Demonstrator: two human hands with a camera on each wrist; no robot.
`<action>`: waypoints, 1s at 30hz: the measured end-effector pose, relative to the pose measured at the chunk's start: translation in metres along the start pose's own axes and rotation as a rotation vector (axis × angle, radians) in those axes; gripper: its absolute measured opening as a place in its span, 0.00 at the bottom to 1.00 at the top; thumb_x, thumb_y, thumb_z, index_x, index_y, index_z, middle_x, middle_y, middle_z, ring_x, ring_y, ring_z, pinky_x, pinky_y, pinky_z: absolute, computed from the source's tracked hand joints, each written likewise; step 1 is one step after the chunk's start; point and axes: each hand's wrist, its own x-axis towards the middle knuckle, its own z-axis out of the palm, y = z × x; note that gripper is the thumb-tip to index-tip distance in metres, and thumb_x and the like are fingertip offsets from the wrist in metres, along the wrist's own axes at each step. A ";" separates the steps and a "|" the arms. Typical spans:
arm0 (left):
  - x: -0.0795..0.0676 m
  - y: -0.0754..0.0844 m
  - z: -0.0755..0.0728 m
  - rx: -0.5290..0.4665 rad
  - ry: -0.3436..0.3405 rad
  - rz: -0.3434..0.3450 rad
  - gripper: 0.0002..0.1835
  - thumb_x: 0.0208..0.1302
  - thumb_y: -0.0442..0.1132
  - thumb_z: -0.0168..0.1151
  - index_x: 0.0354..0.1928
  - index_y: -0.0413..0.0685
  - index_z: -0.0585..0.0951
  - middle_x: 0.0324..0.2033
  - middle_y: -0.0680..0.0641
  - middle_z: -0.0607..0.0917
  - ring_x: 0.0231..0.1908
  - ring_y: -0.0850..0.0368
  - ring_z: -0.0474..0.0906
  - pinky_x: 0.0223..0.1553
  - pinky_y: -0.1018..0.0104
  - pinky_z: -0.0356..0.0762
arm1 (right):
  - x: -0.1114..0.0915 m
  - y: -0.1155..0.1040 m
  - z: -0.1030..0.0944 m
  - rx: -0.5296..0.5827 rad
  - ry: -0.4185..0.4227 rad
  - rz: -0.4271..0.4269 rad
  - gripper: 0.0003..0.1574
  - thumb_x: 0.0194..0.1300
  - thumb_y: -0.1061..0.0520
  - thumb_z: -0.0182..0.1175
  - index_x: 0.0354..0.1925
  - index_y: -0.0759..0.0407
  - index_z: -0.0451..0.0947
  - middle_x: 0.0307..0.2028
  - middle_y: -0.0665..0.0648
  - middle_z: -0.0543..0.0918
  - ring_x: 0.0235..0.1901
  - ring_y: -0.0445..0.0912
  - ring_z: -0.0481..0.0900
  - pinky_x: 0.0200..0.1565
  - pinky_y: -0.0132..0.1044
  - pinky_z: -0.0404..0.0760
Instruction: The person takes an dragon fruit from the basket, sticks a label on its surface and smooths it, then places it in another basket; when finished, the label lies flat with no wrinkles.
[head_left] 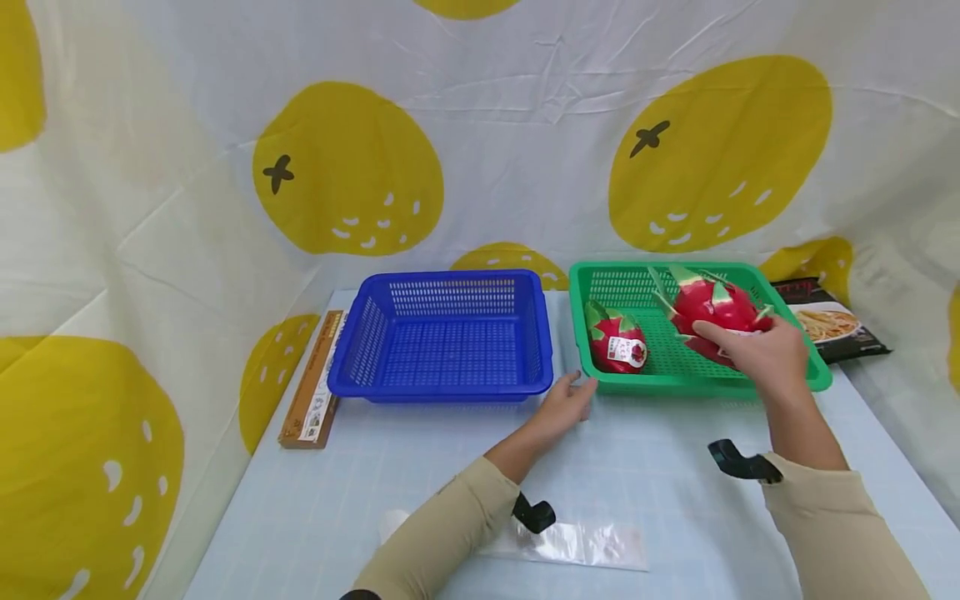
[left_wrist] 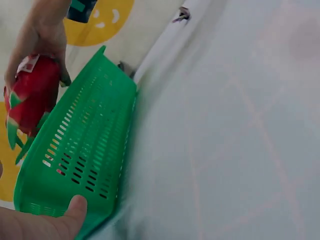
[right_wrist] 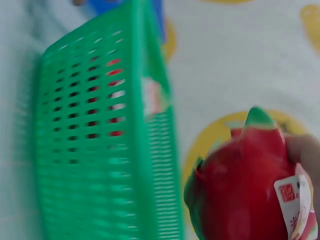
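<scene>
My right hand [head_left: 772, 354] grips a red dragon fruit [head_left: 716, 304] with green scale tips, raised over the right half of the green basket [head_left: 693, 385]. A white label with a red printed square shows on this fruit [right_wrist: 240, 185] in the right wrist view. Inside the basket, at its left end, lies a second dragon fruit [head_left: 617, 342] with a white label. My left hand [head_left: 561, 408] is at the green basket's near left corner, its fingers extended beside the basket wall. In the left wrist view the left thumb [left_wrist: 75, 212] overlaps the green wall.
A blue basket [head_left: 442, 390] with nothing in it stands left of the green one. Beside it lies a long brown box [head_left: 311, 383]. A black food packet [head_left: 836, 321] is right of the green basket. Clear plastic packaging [head_left: 577, 543] lies near the front, under the left forearm.
</scene>
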 end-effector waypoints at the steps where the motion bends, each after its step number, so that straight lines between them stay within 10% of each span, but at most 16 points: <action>1: 0.005 0.001 0.004 -0.029 0.026 -0.004 0.36 0.66 0.58 0.52 0.70 0.47 0.60 0.56 0.41 0.76 0.49 0.43 0.78 0.51 0.54 0.76 | 0.007 0.001 0.005 0.003 0.007 0.027 0.84 0.34 0.17 0.60 0.73 0.63 0.37 0.71 0.69 0.47 0.69 0.65 0.45 0.52 0.59 0.74; 30: 0.027 0.004 0.016 -0.120 0.049 0.027 0.25 0.70 0.50 0.48 0.65 0.50 0.70 0.62 0.52 0.73 0.61 0.56 0.68 0.60 0.55 0.69 | 0.052 0.014 0.056 -0.193 0.037 0.042 0.61 0.56 0.39 0.63 0.68 0.70 0.42 0.65 0.75 0.55 0.66 0.67 0.52 0.50 0.59 0.76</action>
